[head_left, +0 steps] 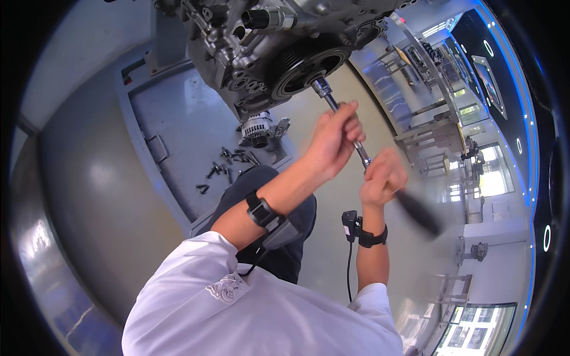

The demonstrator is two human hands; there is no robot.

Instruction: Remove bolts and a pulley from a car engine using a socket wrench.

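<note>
An engine (217,50) fills the top of the view, with a dark ribbed crankshaft pulley (286,66) on its near face. A chrome socket (321,87) sits at the pulley's centre, on the end of a long extension bar (361,153). My left hand (336,140) is wrapped round the middle of that bar. Lower right, my right hand (384,178) is closed round the head of the ratchet wrench, hiding most of it. The ratchet's black handle (420,215) sticks out past that hand, smeared by motion.
Below the engine, a grey metal tray (172,113) with a wire handle (158,148) holds an alternator (257,129) and several loose black bolts (222,169). My knee (252,184) is against its near side. Benches with other machine parts (439,139) line the right.
</note>
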